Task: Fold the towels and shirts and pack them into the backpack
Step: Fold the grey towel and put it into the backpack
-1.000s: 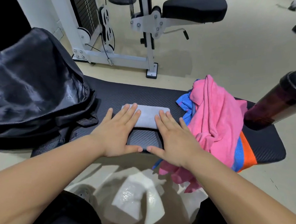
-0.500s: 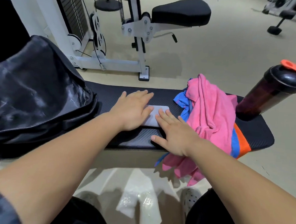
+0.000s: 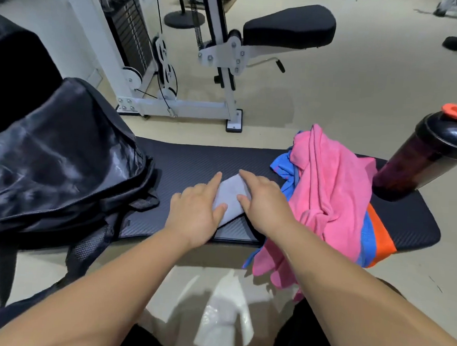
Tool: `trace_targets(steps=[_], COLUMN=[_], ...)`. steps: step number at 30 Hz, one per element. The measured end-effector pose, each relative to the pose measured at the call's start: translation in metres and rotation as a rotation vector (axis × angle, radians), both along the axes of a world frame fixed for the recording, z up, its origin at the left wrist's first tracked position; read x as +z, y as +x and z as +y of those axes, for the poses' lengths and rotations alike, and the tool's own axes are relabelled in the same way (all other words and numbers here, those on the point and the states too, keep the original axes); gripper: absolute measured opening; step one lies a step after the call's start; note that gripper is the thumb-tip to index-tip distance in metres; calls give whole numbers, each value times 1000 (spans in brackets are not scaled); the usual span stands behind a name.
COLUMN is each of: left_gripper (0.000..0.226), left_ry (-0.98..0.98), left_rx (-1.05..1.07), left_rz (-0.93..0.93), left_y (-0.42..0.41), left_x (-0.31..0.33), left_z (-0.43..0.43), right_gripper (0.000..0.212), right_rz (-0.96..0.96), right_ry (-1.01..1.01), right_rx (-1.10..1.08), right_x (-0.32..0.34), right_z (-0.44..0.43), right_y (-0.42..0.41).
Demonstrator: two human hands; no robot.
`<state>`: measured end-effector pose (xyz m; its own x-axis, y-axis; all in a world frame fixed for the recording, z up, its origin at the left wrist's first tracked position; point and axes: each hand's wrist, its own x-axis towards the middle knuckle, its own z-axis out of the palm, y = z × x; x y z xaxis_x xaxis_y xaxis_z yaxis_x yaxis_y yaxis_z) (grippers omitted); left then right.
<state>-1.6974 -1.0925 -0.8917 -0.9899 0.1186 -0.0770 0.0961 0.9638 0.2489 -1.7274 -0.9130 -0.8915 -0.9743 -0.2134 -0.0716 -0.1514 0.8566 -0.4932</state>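
Observation:
A small folded grey towel [image 3: 230, 197] lies slanted on the black bench pad [image 3: 196, 157], held between both hands. My left hand [image 3: 195, 211] grips its left side, thumb on top and index finger stretched along the edge. My right hand [image 3: 265, 204] grips the right side, thumb on the cloth and index finger at its far corner. The black backpack [image 3: 48, 162] slumps at the bench's left end. A crumpled pink towel [image 3: 330, 195] lies over a blue and orange shirt [image 3: 376, 235] at the right.
A dark shaker bottle [image 3: 431, 158] with an orange cap stands at the bench's far right end. A white weight machine [image 3: 214, 73] with a black padded seat stands on the beige floor behind the bench.
Both hands went from pressing flat on the grey towel to closing on it from either side. The towel has turned from lying crosswise to slanting, and looks narrower.

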Motion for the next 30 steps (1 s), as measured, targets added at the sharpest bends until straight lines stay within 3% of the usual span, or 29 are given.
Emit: trace_targets(steps=[4,7,12,15,19,26,30], left_gripper=[61,52,41,42,50,56,50], left_ry=[209,190,318,399,306,-51,-315], left_rx=[-159,-230,-171,-126,-70,2,100], left_rz=[-256,-456,-516,-447,-257,208,346], left_y=[-9,-26,-37,-31,-20,5,1], left_x=[18,29,32,39,82,205,243], left_z=[-21,-21,-18,-30,-77,-192,-238], right_gripper=[62,63,57,55,55,50,61], right_rz=[1,-9,-23,-45,-25,167,254], right_ry=[-9,-14,0,28,8,-99,-65], right_rx=[-30,-60,-62,-13,79,405,606], right_x=[-3,-5,-4,4,31,106,136], right_z=[0,-1,-3,-9,-43,-161,-235], right_y=[-3,-3,-8,-15,-25,-35,-37])
